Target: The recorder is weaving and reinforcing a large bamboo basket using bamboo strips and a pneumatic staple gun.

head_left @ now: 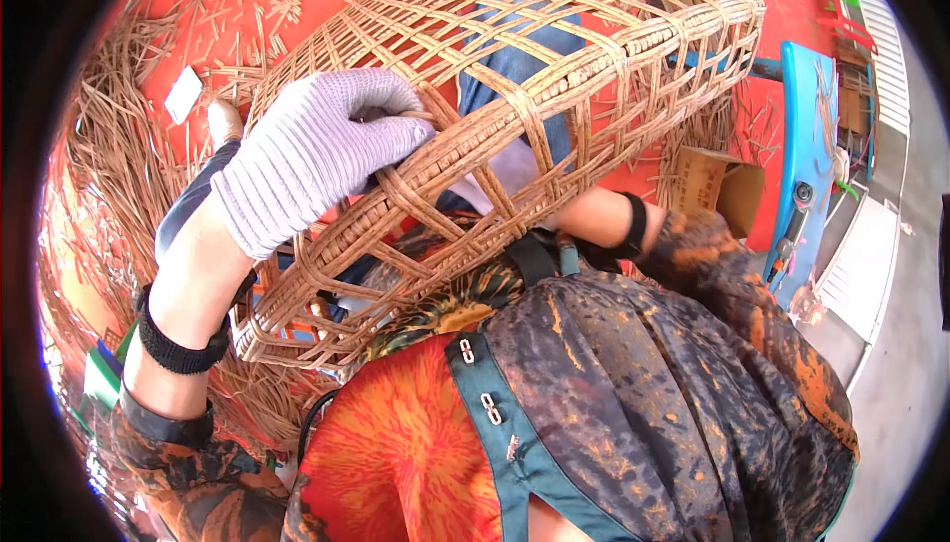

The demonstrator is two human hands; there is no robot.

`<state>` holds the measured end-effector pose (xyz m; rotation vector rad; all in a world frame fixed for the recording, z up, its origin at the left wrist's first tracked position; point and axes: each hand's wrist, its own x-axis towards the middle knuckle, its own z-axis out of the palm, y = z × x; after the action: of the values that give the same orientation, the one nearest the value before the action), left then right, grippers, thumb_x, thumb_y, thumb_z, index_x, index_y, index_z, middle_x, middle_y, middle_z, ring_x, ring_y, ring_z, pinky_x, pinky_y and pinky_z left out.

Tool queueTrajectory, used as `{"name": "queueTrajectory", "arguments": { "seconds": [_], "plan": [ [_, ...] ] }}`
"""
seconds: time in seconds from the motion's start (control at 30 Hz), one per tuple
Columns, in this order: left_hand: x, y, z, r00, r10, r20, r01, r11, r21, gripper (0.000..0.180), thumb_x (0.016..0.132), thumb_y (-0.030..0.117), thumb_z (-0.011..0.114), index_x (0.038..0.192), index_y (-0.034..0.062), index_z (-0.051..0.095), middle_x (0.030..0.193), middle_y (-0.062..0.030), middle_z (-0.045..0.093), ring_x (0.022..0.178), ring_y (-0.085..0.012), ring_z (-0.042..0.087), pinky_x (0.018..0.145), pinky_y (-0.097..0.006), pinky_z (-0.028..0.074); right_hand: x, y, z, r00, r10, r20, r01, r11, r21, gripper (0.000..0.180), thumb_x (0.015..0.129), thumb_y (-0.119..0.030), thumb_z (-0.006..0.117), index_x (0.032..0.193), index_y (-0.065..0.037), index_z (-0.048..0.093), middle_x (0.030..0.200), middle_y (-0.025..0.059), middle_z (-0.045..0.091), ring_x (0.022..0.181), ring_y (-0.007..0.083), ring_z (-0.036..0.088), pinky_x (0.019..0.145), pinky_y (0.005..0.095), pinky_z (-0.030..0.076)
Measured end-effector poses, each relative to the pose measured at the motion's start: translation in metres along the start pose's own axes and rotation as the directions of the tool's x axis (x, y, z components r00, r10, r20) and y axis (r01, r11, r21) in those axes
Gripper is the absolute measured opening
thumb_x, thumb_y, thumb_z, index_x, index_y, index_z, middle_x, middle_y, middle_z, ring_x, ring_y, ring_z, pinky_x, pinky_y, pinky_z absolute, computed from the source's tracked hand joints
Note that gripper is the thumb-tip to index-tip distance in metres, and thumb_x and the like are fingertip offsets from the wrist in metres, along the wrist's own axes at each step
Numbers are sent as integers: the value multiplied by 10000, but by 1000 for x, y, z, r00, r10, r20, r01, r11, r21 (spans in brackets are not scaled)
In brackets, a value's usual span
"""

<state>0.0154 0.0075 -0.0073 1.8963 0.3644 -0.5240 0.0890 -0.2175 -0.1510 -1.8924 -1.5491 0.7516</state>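
Observation:
A woven wicker basket (pixel 574 75) with open lattice sides lies tilted across my lap, its thick wrapped rim slanting up to the right. My left hand (pixel 312 151), in a pale ribbed knit glove, is closed at the rim's left part, thumb and fingers pinched together around the cane there. From the right, my bare right forearm passes behind the lattice. Through the gaps part of my gloved right hand (pixel 507 168) shows on the far side of the weave; its fingers are hidden by the strips.
Loose cane strips (pixel 119 97) are heaped over the red floor at the left, with short offcuts farther back. A white rectangular piece (pixel 184 95) lies among them. At the right are an open cardboard box (pixel 717 184) and a blue bench (pixel 809 111) with a hand tool (pixel 789 243) on it.

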Motion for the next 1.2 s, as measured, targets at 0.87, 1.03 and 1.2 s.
{"name": "queueTrajectory", "arguments": {
  "seconds": [0.87,1.03,1.2],
  "plan": [
    [-5,-7,11,999,34,3,-34,989,-145,171,907,158,611,964,14,684,721,-7,639,582,-57,569,510,-216,464,27,-93,-156,947,-303,104,320,902,-290,383,644,-223,797,965,-81,644,950,102,591,861,315,584,733,420,460],
    [-7,-9,23,998,57,-10,-58,980,-190,149,891,133,631,948,7,686,708,-8,640,591,-57,579,519,-213,473,-4,-85,-138,928,-368,51,358,847,-393,322,683,-173,656,995,-94,648,1024,79,589,873,271,574,749,423,465],
    [-13,-11,21,1000,8,29,-1,973,-230,145,884,115,639,954,-1,691,715,-11,647,597,-48,581,517,-210,478,-12,-83,-122,906,-421,-40,363,825,-433,362,665,-180,660,1022,-119,663,1036,56,597,881,255,576,755,420,450]
  ]
}}
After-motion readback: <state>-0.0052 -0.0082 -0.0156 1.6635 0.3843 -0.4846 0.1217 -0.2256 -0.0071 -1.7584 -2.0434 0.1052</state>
